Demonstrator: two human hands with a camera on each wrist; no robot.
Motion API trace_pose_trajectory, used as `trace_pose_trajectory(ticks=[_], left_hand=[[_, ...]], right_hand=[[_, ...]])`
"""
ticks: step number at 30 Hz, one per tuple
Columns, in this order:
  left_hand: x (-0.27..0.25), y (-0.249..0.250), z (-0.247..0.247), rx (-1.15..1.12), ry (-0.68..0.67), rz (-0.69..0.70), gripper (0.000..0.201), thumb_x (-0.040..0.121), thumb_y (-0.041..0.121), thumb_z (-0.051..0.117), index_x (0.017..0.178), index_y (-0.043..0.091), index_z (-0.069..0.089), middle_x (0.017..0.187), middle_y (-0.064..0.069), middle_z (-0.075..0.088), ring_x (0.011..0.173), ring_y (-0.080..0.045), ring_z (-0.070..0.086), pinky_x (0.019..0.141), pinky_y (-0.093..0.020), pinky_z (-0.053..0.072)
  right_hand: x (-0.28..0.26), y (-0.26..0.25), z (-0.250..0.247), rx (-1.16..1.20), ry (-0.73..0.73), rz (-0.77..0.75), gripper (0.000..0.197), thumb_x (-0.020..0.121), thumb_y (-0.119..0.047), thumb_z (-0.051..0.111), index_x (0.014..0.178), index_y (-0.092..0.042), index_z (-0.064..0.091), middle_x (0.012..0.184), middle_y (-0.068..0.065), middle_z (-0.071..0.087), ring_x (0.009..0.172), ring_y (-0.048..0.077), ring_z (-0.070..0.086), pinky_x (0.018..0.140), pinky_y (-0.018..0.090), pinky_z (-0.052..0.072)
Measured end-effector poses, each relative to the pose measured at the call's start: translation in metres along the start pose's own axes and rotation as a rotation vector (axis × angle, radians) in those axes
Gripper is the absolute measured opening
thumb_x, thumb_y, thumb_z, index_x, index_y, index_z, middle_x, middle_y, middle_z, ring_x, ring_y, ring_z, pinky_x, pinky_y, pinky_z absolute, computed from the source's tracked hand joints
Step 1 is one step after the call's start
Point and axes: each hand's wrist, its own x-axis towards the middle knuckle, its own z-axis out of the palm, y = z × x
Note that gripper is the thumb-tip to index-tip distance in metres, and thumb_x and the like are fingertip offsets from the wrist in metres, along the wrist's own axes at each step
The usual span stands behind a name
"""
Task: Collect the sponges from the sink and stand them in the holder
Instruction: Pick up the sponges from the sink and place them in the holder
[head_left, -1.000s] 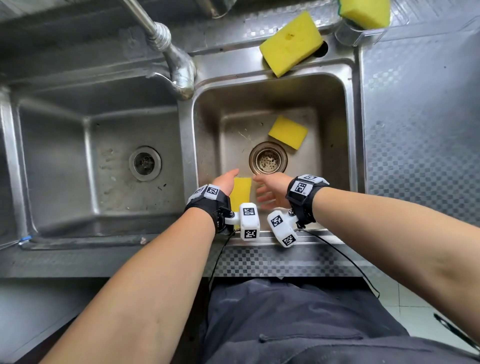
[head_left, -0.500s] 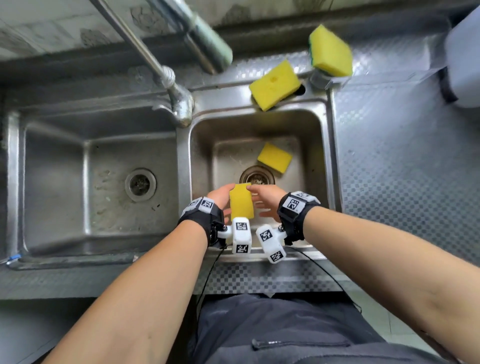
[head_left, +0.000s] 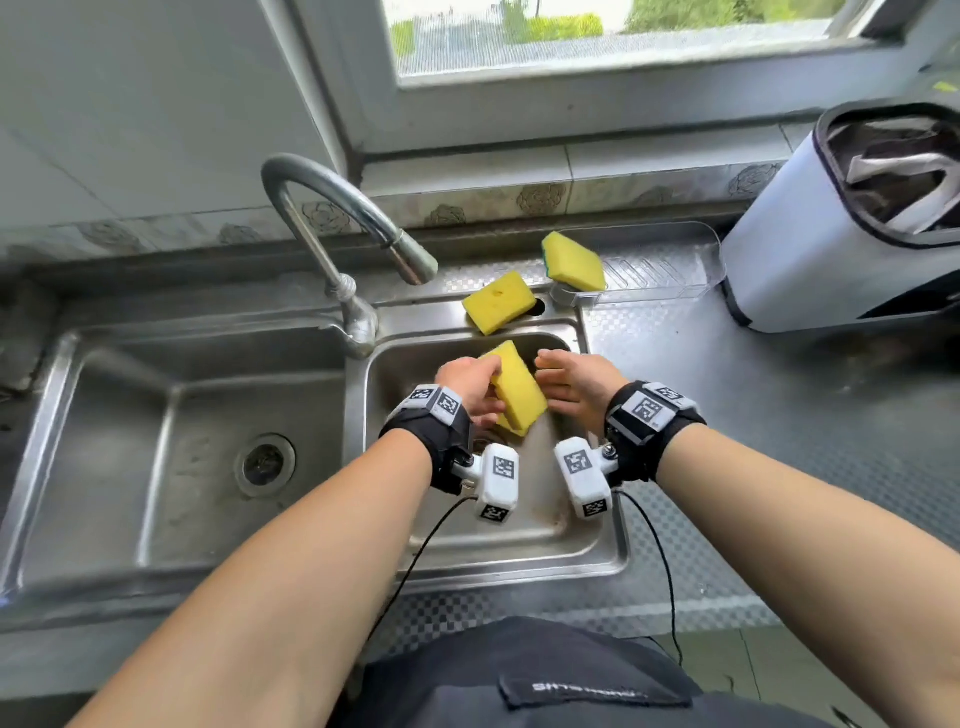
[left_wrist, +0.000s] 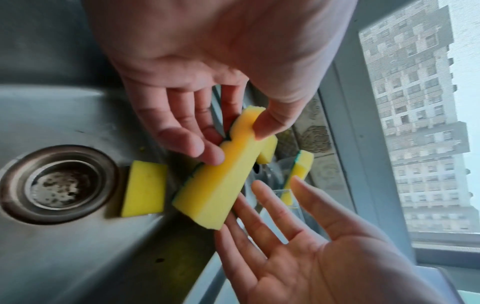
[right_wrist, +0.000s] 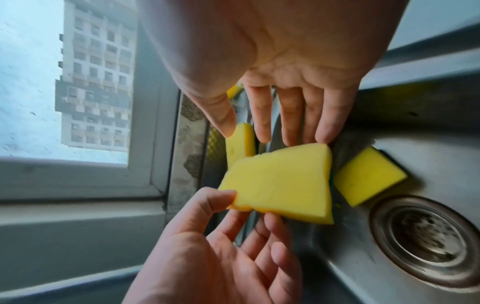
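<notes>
My left hand (head_left: 480, 387) pinches a yellow sponge (head_left: 518, 388) by one end between thumb and fingers (left_wrist: 207, 152), holding it tilted above the right basin (head_left: 597, 540). Just right of it, my right hand (head_left: 563, 382) is open with straight fingers (right_wrist: 291, 115) by the sponge's edge; it grips nothing. A second sponge (left_wrist: 144, 189) lies flat on the basin floor beside the drain (left_wrist: 55, 185). A third sponge (head_left: 498, 302) lies on the sink's back rim. A fourth (head_left: 574, 261) stands tilted at the left end of the clear holder (head_left: 665, 280).
The curved tap (head_left: 337, 218) arches over the divider, left of my hands. An empty left basin (head_left: 156, 467) lies beyond it. A white bin (head_left: 810, 249) stands on the counter to the right of the holder. A window sill runs behind.
My left hand has lifted the sponge out of the basin and carried it up and toward the back. The right hand rose alongside it, and the view tilted up to show the window.
</notes>
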Motion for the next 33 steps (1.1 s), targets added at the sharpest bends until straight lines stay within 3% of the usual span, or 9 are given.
trace_pose_trajectory(ticks=[3,6,9,11,14,20,24,29,33], left_hand=[[-0.007,0.023,0.013,-0.128,-0.018,0.048,0.011,0.085,0.022,0.053,0.088,0.011,0.055,0.075,-0.009,0.060,0.058,-0.020,0.061,0.053,-0.027,0.054],[-0.009,0.042,0.026,-0.260,-0.071,0.092,0.005,0.088,0.014,0.050,0.086,0.010,0.053,0.082,-0.012,0.061,0.062,-0.022,0.063,0.056,-0.028,0.057],[-0.008,0.059,0.042,-0.355,-0.081,0.159,0.025,0.088,0.006,0.048,0.113,0.009,0.048,0.102,-0.019,0.063,0.067,-0.025,0.066,0.056,-0.029,0.058],[-0.003,0.070,0.052,-0.354,-0.089,0.205,0.046,0.088,0.005,0.049,0.133,0.015,0.041,0.114,-0.023,0.064,0.068,-0.026,0.067,0.058,-0.030,0.059],[0.003,0.089,0.068,-0.292,-0.090,0.243,0.051,0.091,0.009,0.051,0.138,0.024,0.040,0.110,-0.017,0.065,0.065,-0.024,0.068,0.064,-0.032,0.059],[0.032,0.119,0.089,-0.214,-0.047,0.242,0.032,0.092,0.017,0.056,0.124,0.017,0.061,0.106,-0.009,0.062,0.080,-0.024,0.065,0.065,-0.029,0.057],[0.045,0.131,0.098,-0.126,-0.025,0.226,0.032,0.090,0.021,0.056,0.121,0.020,0.063,0.095,-0.004,0.063,0.066,-0.013,0.060,0.045,-0.018,0.053],[0.057,0.135,0.109,-0.049,-0.010,0.233,0.038,0.091,0.013,0.057,0.129,0.008,0.056,0.079,-0.004,0.056,0.064,-0.015,0.058,0.050,-0.021,0.052],[0.061,0.137,0.117,0.002,-0.002,0.246,0.036,0.091,0.013,0.056,0.126,0.001,0.056,0.093,-0.010,0.059,0.062,-0.017,0.062,0.044,-0.021,0.053]], right_hand=[[-0.005,-0.021,-0.021,0.098,0.047,-0.053,0.026,0.087,-0.025,0.063,0.110,-0.012,0.062,0.107,0.010,0.063,0.090,0.021,0.065,0.078,0.033,0.053],[-0.006,-0.040,-0.036,0.188,0.062,-0.103,0.022,0.082,-0.010,0.070,0.101,-0.014,0.060,0.096,0.013,0.068,0.081,0.026,0.070,0.069,0.035,0.059],[-0.003,-0.058,-0.051,0.250,0.103,-0.175,0.028,0.079,-0.001,0.070,0.100,-0.012,0.057,0.094,0.016,0.068,0.078,0.028,0.071,0.071,0.037,0.060],[0.002,-0.070,-0.060,0.277,0.134,-0.215,0.026,0.078,0.003,0.069,0.093,-0.013,0.055,0.091,0.015,0.068,0.074,0.026,0.071,0.064,0.034,0.061],[0.011,-0.087,-0.076,0.276,0.196,-0.271,0.026,0.079,0.005,0.069,0.085,-0.015,0.054,0.085,0.011,0.067,0.070,0.024,0.069,0.057,0.029,0.061],[0.034,-0.111,-0.103,0.182,0.251,-0.262,0.020,0.081,0.004,0.067,0.079,-0.014,0.059,0.080,0.010,0.066,0.068,0.021,0.066,0.055,0.025,0.058],[0.061,-0.123,-0.112,-0.003,0.329,-0.262,0.010,0.073,-0.014,0.076,0.073,-0.015,0.065,0.081,0.008,0.065,0.074,0.023,0.063,0.075,0.034,0.058],[0.091,-0.132,-0.121,-0.173,0.273,-0.200,0.022,0.069,-0.034,0.071,0.079,-0.016,0.063,0.101,0.007,0.066,0.088,0.021,0.066,0.082,0.034,0.058],[0.105,-0.135,-0.125,-0.229,0.334,-0.178,0.047,0.061,-0.037,0.073,0.095,-0.005,0.072,0.097,0.012,0.073,0.084,0.025,0.073,0.079,0.042,0.060]])
